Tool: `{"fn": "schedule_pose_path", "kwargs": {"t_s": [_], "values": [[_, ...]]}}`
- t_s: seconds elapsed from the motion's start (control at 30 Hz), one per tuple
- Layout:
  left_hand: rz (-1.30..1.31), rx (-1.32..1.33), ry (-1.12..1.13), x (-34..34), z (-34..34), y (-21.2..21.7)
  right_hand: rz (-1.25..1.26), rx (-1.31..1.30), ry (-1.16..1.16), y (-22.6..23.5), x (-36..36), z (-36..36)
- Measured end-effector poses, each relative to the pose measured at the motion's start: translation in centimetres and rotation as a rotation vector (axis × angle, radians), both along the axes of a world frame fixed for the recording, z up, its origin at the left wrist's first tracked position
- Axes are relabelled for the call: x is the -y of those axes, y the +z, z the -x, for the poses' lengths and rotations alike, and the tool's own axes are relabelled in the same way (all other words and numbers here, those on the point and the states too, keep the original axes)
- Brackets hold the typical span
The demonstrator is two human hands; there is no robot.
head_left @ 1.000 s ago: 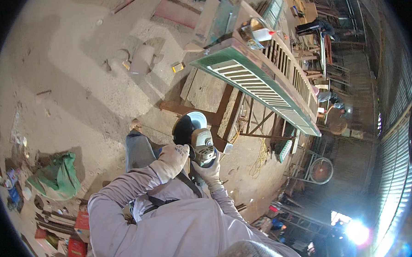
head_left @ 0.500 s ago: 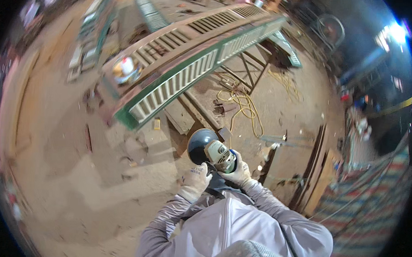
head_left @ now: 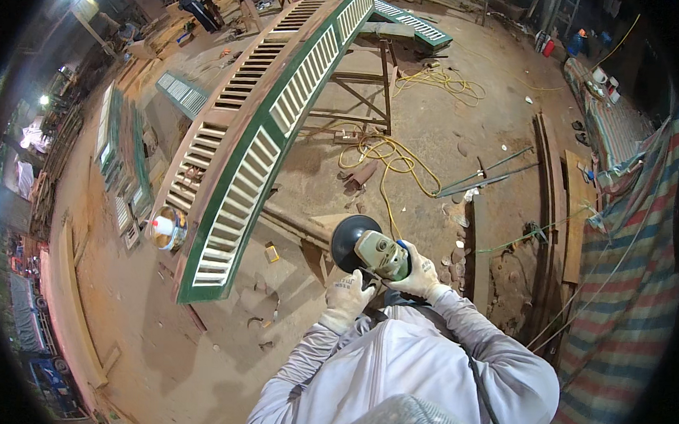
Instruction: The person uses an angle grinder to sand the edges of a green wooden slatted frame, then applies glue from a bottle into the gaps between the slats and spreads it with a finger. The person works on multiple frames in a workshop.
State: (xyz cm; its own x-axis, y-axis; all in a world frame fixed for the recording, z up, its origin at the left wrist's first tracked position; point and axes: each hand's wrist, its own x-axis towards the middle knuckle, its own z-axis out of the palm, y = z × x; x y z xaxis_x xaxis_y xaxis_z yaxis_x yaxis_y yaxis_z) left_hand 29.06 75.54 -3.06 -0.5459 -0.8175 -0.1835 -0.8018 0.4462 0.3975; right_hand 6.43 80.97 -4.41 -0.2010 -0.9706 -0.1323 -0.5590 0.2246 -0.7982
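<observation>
I hold an angle grinder (head_left: 384, 255) in front of my body, its dark round disc (head_left: 349, 241) facing away to the left. White gloves cover both hands. My right hand (head_left: 420, 276) is wrapped round the grinder's rear body. Beside the disc, my left hand (head_left: 349, 296) is closed at the tool's near side, where the side grip is mostly hidden by the glove. Past the disc, a long louvred shutter panel (head_left: 277, 107) with green edge and pale slats rests raised on a metal stand (head_left: 387, 85). The grinder is apart from the panel.
A yellow cord (head_left: 402, 165) lies coiled on the floor beyond the grinder. A round tin (head_left: 173, 231) with a white-and-red bottle stands at the panel's near end. More shutters (head_left: 115, 138) lie at left. Long boards (head_left: 550, 191) and a striped sheet (head_left: 624, 277) are on the right. Someone (head_left: 197, 1) stands far back.
My view has turned, so the panel now runs more steeply and more of the left side shows. Both hands keep their hold on the grinder, which sits slightly farther right in view.
</observation>
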Motion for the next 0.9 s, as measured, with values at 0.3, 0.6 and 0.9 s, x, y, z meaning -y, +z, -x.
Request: {"fn": "schedule_pose_path", "kwargs": {"t_s": [0.3, 0.6, 0.9], "values": [[-0.006, -0.038, -0.122, 5.7, 14.9, -0.1, 0.014, -0.012, -0.154, -1.9, 3.2, 13.7], [-0.111, -0.083, -0.314, 9.2, 26.6, 0.3, 0.008, 0.163, -0.385, -1.9, 2.4, 21.9], [-0.229, -0.061, -0.507, 15.6, 33.6, -1.7, -0.018, 0.195, -0.565, -2.6, 5.5, 26.1]]}}
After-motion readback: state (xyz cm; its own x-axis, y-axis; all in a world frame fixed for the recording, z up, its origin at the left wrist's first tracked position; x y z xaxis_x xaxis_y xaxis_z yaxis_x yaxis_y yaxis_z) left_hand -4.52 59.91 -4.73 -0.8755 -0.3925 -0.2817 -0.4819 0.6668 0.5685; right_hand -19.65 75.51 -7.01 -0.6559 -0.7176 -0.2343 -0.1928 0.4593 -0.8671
